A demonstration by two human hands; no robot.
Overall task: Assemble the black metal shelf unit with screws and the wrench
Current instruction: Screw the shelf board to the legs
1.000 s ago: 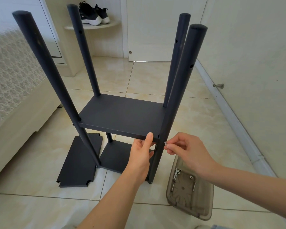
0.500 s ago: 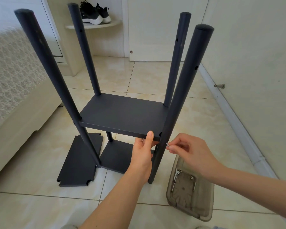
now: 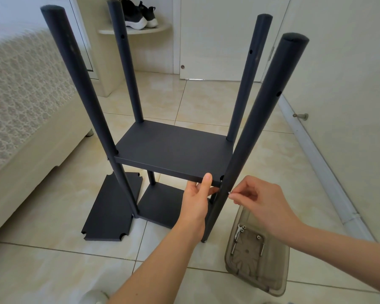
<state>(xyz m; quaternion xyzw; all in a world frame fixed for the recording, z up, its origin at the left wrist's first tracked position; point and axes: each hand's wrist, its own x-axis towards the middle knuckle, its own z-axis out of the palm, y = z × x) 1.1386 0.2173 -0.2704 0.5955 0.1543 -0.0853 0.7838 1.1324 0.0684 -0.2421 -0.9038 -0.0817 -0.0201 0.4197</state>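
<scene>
While gripping the front edge of the shelf [image 3: 173,150] with the left hand [image 3: 194,202], thumb on top, pinches a screw [image 3: 229,193] with the right hand [image 3: 264,201], fingertips narrow, at the post [image 3: 257,128] just left of them.

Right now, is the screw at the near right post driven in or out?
Not driven in: the right hand pinches the screw, its head standing off the near right post. Tip depth: cannot tell.
</scene>
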